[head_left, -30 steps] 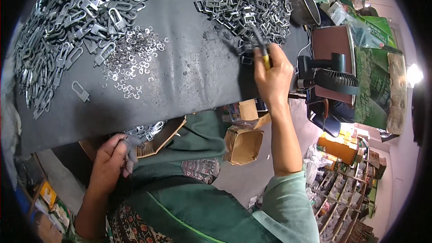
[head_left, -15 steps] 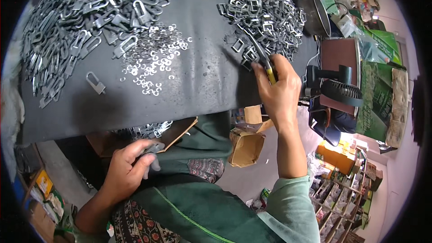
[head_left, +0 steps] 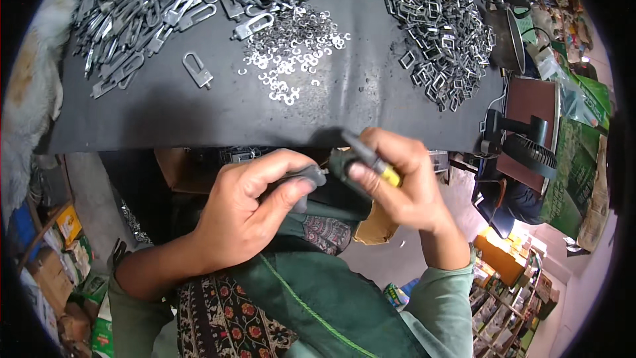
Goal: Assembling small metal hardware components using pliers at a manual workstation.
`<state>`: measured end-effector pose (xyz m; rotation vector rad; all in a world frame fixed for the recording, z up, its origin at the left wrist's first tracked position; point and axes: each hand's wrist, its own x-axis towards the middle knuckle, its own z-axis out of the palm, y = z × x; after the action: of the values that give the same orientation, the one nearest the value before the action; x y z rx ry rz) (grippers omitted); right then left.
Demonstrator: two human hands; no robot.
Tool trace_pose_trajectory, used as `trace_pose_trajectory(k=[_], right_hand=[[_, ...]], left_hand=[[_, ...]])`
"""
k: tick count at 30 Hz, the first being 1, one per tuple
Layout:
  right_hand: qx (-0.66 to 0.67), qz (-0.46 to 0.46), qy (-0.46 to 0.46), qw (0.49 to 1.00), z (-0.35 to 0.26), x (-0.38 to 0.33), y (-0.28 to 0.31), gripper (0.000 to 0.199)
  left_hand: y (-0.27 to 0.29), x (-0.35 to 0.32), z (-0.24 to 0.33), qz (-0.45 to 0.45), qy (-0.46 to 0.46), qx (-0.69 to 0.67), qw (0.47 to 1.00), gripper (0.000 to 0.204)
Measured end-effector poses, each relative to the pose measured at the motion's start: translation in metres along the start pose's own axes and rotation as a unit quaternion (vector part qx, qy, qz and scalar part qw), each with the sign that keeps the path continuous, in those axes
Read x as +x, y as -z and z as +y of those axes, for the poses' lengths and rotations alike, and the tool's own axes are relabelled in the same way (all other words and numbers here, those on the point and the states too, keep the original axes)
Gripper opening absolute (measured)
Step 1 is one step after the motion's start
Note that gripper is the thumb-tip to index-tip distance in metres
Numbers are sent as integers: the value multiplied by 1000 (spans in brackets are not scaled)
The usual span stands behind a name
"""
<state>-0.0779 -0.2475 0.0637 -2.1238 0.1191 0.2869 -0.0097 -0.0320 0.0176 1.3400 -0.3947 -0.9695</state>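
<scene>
My left hand (head_left: 255,202) is closed around a grey metal piece (head_left: 317,176), its small tip showing beyond the thumb; most of it is hidden by the fingers. Grey coverings wrap some of those fingertips. Just to the right, my right hand (head_left: 404,176) grips dark-jawed pliers with yellow on the handle (head_left: 389,174). At its fingertips is a dark, blurred piece (head_left: 341,161), possibly a rectangular metal ring, close to the piece in my left hand. Whether the two pieces touch I cannot tell. Both hands are at the table's near edge, above my lap.
On the dark table (head_left: 364,113) lie heaped metal loop-ended pieces (head_left: 156,10), small C-shaped rings (head_left: 288,56) and rectangular rings (head_left: 444,36). One loop piece (head_left: 197,69) lies apart. A black fan (head_left: 527,149) stands at right. A cardboard box (head_left: 377,225) is below.
My right hand has come back from the rectangular-ring pile with the pliers and a dark piece, down to my left hand. My left hand has risen rightward. The view has shifted.
</scene>
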Motion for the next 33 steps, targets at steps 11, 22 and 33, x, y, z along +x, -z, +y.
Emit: trace_pose_trajectory(k=[11, 22, 33], right_hand=[[-24, -43, 97, 994, -3, 6, -18, 14], [-100, -76, 18, 992, -23, 20, -9, 27], [-592, 83, 270, 755, 4, 78, 34, 37]], left_hand=[[12, -4, -6, -68, 74, -121, 988, 14], [27, -8, 1, -108, 179, -161, 964, 29], [42, -20, -14, -105, 39, -75, 991, 25]])
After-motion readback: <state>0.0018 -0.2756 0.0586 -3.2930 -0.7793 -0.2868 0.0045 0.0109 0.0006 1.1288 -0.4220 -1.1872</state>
